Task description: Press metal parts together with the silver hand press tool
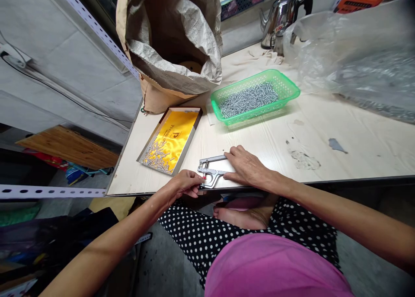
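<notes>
A silver hand press (212,169) with two spread handles and a coil spring lies at the table's front edge. My right hand (248,165) grips its handle ends, fingers on the upper one and thumb at the lower one. At the tool's jaw end, beside a small red part, my left hand (188,182) is closed in a pinch; what lies between its fingertips is too small to make out. Left of the tool is a shallow box (191,143) with a yellow lining and many small metal pins (155,158) in its near end.
Behind the tool stands a green plastic basket (259,118) filled with similar small metal pieces (249,99). A large open paper sack (175,87) stands at the back left. Toward the right lie a clear plastic bag (366,68) and a metal kettle (281,18).
</notes>
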Tool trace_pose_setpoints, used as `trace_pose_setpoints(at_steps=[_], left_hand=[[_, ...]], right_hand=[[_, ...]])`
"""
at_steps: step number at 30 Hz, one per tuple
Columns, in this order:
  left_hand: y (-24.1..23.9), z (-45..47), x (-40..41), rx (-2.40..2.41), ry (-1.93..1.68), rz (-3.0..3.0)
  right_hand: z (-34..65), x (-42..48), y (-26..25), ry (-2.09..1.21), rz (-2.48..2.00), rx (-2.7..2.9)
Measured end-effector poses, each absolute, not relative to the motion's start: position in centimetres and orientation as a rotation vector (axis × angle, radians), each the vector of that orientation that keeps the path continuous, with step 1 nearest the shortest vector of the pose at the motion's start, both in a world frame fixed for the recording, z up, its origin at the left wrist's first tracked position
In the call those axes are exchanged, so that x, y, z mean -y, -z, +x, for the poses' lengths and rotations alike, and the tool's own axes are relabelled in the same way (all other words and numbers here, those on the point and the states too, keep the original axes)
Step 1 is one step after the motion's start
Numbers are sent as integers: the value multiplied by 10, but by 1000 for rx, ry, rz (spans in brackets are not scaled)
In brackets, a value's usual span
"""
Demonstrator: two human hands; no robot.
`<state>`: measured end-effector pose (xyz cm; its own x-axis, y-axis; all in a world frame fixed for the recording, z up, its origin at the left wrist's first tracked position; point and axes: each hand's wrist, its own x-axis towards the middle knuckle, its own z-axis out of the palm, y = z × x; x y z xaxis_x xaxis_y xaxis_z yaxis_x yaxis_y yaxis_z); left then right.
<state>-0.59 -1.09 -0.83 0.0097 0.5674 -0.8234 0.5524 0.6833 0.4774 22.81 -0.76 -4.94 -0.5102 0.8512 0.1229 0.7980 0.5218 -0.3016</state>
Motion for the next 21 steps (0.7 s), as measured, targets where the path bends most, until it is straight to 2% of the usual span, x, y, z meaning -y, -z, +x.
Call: trace_pose_setpoints(at_steps=[3, 6, 10, 15, 21], left_hand=[[1, -4, 17, -1743, 53, 1207], [-8, 3, 26, -1869, -18, 1853], [-6, 18, 29, -1633, -46, 2421], [11, 33, 5, -1240, 84, 2580], [11, 42, -14, -1202, 234, 2664]], right_hand=[[225, 8, 48, -296, -1387, 2510], [224, 9, 47, -284, -1399, 2513], [223, 10, 46, -282, -1371, 2551], [227, 7, 47, -282, -1342, 2571], [242, 10, 34, -344, -1460, 2624]])
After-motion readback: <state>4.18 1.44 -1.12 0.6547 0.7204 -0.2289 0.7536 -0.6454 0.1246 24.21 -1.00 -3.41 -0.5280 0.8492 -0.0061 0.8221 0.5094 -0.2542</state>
